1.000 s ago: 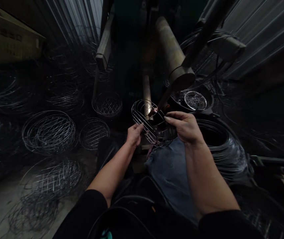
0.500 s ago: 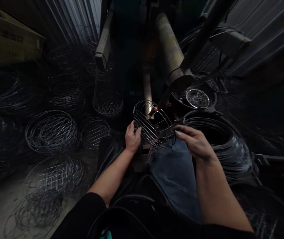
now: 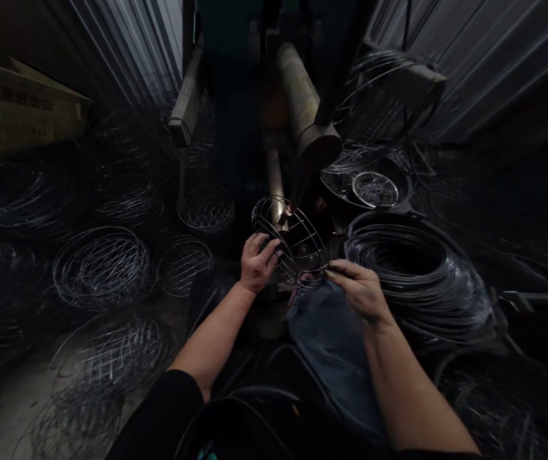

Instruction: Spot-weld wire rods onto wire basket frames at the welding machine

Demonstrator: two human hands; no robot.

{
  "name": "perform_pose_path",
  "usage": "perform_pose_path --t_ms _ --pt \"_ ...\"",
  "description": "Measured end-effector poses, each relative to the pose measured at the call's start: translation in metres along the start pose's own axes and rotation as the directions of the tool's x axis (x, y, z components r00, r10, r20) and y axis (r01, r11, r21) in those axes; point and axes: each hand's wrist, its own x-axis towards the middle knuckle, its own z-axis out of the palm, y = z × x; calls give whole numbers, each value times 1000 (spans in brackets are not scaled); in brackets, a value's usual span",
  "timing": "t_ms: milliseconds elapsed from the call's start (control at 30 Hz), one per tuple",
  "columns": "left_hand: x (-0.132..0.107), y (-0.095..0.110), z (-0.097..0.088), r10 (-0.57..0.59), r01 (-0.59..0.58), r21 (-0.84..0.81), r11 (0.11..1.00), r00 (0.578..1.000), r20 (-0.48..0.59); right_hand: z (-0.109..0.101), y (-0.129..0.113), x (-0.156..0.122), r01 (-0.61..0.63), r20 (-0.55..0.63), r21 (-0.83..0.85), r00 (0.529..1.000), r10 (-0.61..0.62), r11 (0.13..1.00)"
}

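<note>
A round wire rack [image 3: 308, 237], made of a ring and crossing wires, stands tilted between my hands at the machine's electrode tips. A small reddish glow shows where the upper tip [image 3: 289, 209] meets the wire, above the lower metal rod [image 3: 276, 179]. My left hand [image 3: 256, 265] has its fingers and thumb curled around the rack's left side. On the right, my right hand [image 3: 359, 289] pinches the rim between thumb and fingers. A blue cloth [image 3: 334, 354] lies over my right leg below the rack.
A large wire coil [image 3: 446, 300] stands to the right, with a pan [image 3: 405, 185] of small metal pieces behind it. Wire rack piles [image 3: 103, 265] cover the floor on the left. The thick machine cylinder [image 3: 302, 89] juts overhead. A yellow crate [image 3: 19, 112] stands far left.
The rack has turned in my hands, so its crossing wires show less plainly. My right hand has come a little closer to the left one. The camera view has shifted slightly.
</note>
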Motion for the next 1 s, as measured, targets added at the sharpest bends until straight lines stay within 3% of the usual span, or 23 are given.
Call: perform_pose_path --t_ms 367,567,700,800,1000 --pt "7 -6 3 -23 21 -42 999 998 -51 14 -5 12 34 -12 -1 999 -34 999" --pt "4 1 5 -106 104 -101 989 994 -23 15 -10 4 63 -59 51 996 -60 997" --pt "-2 -1 4 -29 20 -110 994 996 -80 18 -25 2 131 -20 -6 991 -131 991" --pt "-5 -4 4 4 -13 -87 996 995 -96 26 -42 9 95 -23 -6 995 -96 995" --pt "-3 -10 9 -46 45 -15 999 994 -96 43 -63 31 -4 -24 109 1000 7 994"
